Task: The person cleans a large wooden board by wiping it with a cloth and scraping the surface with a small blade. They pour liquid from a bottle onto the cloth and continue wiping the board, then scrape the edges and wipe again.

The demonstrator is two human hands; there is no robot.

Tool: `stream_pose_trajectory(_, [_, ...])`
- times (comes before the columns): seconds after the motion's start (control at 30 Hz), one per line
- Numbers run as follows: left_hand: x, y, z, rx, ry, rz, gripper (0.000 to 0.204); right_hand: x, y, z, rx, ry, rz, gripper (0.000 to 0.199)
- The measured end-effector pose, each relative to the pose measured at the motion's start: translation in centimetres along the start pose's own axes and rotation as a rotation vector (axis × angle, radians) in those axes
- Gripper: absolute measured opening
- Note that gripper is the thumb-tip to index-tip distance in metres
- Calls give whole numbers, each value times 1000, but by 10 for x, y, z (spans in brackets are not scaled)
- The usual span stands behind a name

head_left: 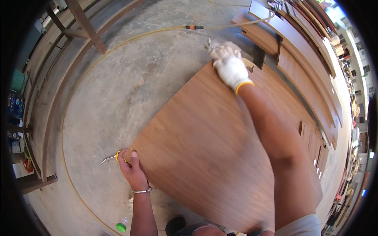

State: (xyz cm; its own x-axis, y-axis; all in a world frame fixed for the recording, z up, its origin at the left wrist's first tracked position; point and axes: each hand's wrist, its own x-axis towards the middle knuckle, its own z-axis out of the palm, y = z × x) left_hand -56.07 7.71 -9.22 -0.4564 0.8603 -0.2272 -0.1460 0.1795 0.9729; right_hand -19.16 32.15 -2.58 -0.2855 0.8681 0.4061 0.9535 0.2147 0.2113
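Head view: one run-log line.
left hand: grips brown panel, left corner; yellow tool alongside | right hand: white-gloved, panel's far corner, blurred

A: Specify the panel (197, 133) finish.
B: Brown with darker wood-grain streaks.
A: Glove (232, 71) colour?
B: White, with yellow cuff band (244, 85).
A: Hose (130, 39) colour?
B: Dull yellow; coupling (194, 27) black and orange. Floor (110, 102): mottled grey.

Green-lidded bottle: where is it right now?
In the head view, the bottle is on the floor near the bottom edge, left of centre, between the yellow hose and the person's left forearm.
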Motion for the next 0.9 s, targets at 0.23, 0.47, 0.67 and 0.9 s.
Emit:
stream_pose_trajectory(0.23, [2,4,-19,28,19,-10,31,-19,-47,-28,405,-238,-128,47])
stream_pose_trajectory(0.47, [0,-3,-10,19,7,31,29,6,-11,21,67,-103,227,38])
stream_pose_trajectory(0.67, [0,-4,-19,140,25,44,30,-24,-139,-44,525,-84,-131,24])
stream_pose_trajectory(0.9, [-21,-21,-16,-525,-44,-373,53,-70,-312,-93,773,-327,-392,32])
